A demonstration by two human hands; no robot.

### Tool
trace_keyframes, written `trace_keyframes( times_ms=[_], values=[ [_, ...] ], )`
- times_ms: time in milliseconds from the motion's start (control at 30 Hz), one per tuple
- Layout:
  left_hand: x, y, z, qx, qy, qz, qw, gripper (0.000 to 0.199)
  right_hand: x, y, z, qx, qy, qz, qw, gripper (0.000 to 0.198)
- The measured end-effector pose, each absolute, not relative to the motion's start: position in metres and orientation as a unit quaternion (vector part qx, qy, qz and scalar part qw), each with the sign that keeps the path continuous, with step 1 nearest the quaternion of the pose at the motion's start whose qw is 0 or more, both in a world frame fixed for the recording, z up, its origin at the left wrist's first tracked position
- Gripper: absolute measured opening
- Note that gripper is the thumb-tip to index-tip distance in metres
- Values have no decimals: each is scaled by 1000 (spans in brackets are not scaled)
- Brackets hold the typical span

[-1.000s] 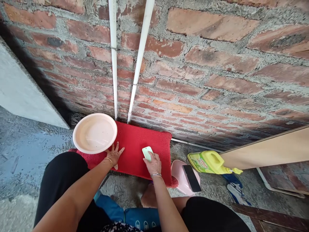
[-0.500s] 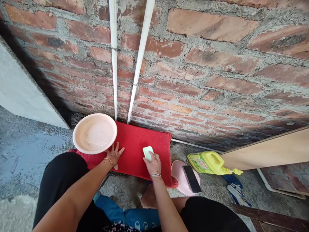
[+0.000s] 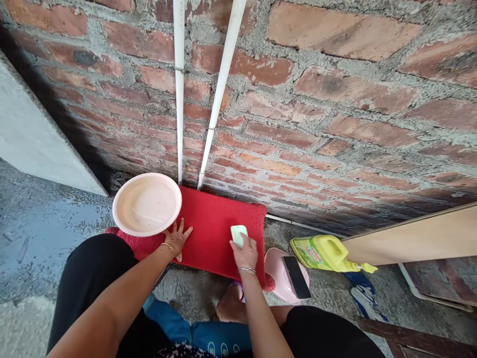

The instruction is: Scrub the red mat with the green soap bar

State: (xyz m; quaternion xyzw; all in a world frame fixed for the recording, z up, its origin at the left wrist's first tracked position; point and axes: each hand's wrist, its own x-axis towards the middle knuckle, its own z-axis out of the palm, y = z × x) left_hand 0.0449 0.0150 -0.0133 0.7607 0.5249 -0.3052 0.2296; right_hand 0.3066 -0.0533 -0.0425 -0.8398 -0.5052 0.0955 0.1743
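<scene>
A red mat lies on the concrete floor against a brick wall. My left hand presses flat on its near left part, fingers spread, right beside a pale pink basin that rests on the mat's left end. My right hand grips a light green scrub brush and holds it down on the mat's right part. Both wrists wear thin bangles.
A pink scoop with a dark phone on it sits right of the mat. A yellow-green detergent jug lies beyond it, under a leaning wooden board. Two white pipes run down the wall. A grey slab stands at left.
My right hand has slid the green brush to the right across the mat. My left hand and the basin have stayed in place.
</scene>
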Motion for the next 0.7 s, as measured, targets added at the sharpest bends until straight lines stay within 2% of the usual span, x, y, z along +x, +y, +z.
trace_keyframes(
  times_ms=[167,400,567,700],
  values=[
    [45,15,-11,763,518,-314,225,147,290,-43,-43,-806,-561,126,140,44],
    [46,15,-7,763,520,-315,222,146,363,-70,-45,-934,-320,67,142,54],
    [46,15,-3,762,515,-317,232,147,320,-48,-35,-862,-479,90,140,47],
    [47,15,-4,761,517,-323,221,146,289,-29,-29,-819,-547,138,103,44]
  ],
)
